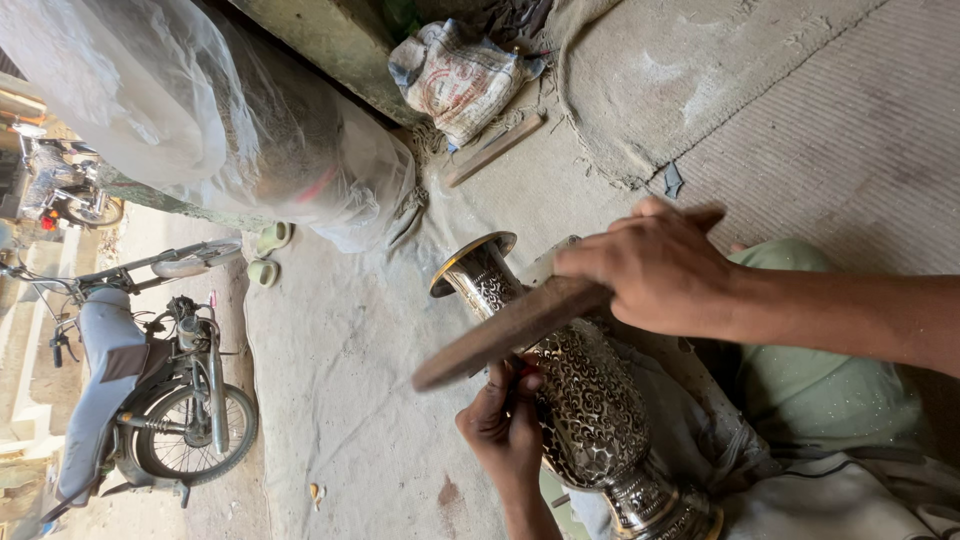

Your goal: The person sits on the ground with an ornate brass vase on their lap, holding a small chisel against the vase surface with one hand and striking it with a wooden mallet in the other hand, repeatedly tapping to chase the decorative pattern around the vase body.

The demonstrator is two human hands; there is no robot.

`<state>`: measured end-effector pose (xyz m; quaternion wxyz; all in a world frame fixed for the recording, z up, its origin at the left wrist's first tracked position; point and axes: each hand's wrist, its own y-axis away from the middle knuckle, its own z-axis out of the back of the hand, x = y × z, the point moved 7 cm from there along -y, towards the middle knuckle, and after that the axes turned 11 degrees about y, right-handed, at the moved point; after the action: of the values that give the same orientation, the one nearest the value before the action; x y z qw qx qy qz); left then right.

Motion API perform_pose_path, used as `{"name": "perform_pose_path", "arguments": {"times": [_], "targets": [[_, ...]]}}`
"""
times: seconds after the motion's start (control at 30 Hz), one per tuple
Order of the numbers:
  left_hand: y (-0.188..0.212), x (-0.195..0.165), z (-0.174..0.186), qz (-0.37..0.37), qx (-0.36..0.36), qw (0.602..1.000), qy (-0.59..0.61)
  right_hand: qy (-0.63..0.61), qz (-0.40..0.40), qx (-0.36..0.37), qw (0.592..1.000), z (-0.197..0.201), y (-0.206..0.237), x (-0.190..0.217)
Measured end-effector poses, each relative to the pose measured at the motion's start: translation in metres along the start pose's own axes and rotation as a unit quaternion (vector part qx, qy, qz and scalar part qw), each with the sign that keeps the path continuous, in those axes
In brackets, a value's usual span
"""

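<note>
Right hand [655, 270] wraps a flat wooden mallet [500, 335] above the engraved metal vase [590, 400], which lies tilted across the lap. Left hand [505, 425] pinches a small tool [518, 368] against its belly. Rigid, weighty-looking, slick: best steadied at the narrow neck.

Shiny engraved metal, worn wood

Your vase [590, 400] is glossy metal with dense raised scrollwork; the stick [510, 335] in your right hand [655, 270] is matt, rough brown wood. Beneath lies coarse, dusty grey cloth [340, 380]; beyond, clear crinkled plastic sheeting [200, 120].
</note>
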<state>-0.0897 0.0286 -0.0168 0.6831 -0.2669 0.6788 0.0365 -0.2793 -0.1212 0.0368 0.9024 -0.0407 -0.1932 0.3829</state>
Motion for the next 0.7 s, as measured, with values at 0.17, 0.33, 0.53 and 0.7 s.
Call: {"name": "perform_pose_path", "arguments": {"times": [0.17, 0.33, 0.53, 0.7], "targets": [[0.001, 0.005, 0.002, -0.011, -0.003, 1.000, -0.019, -0.055, 0.002, -0.048, 0.997, 0.012, 0.003, 0.001], [-0.001, 0.003, -0.001, -0.034, 0.013, 0.999, -0.013, -0.071, 0.005, -0.068, 0.995, 0.024, 0.004, 0.002], [-0.006, 0.006, -0.007, 0.005, -0.002, 1.000, -0.018, -0.115, -0.077, 0.039, 0.990, 0.011, -0.004, -0.019], [-0.007, 0.001, -0.015, 0.009, -0.012, 1.000, 0.004, -0.201, -0.106, 0.035, 0.973, 0.004, -0.007, -0.022]]}}
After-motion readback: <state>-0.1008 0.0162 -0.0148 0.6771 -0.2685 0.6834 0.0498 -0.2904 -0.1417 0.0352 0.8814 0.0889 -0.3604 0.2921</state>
